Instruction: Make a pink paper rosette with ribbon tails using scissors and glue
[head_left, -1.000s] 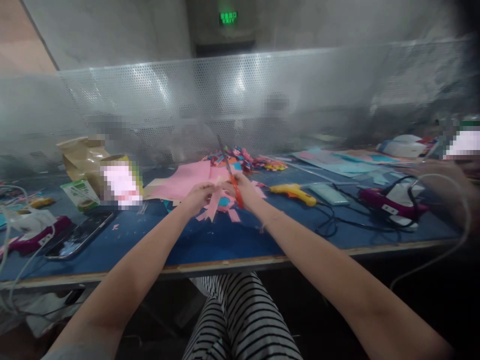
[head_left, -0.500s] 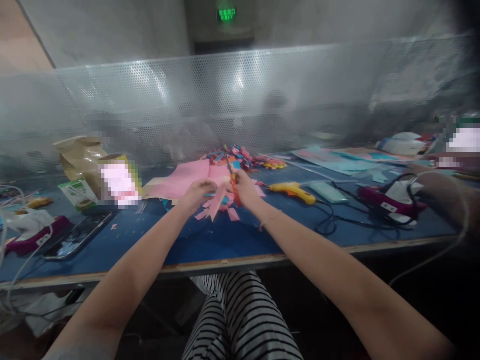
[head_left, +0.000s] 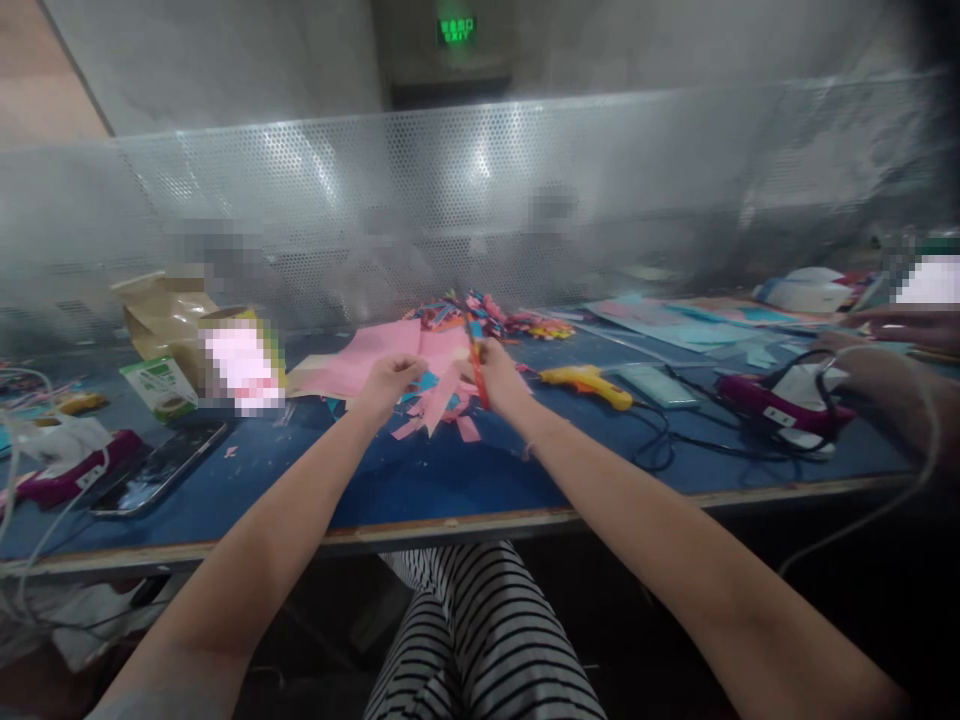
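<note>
My right hand (head_left: pixel 501 382) is closed around scissors with orange-red handles (head_left: pixel 478 372), their blades pointing up and away from me. To its left, my left hand (head_left: pixel 390 388) has its thumb and fingertips pinched together. Whatever is between them is too small to make out. Under and between the hands lie cut pink paper strips (head_left: pixel 431 408) with blue scraps mixed in. A large pink paper sheet (head_left: pixel 367 355) rests just beyond my left hand, and a heap of colourful paper scraps (head_left: pixel 480 312) is behind both hands.
A yellow glue gun (head_left: pixel 589 386) with a black cord lies right of my hands, beside a pale green box (head_left: pixel 656 385). Purple power strips (head_left: pixel 784 405) sit at both sides. A phone (head_left: pixel 161 468) and brown bag (head_left: pixel 165 315) are left. Another person's hand (head_left: pixel 900 325) is far right.
My left hand has shifted slightly left, and its fingers have drawn together. The scissors in my right hand have tilted a little and moved slightly right.
</note>
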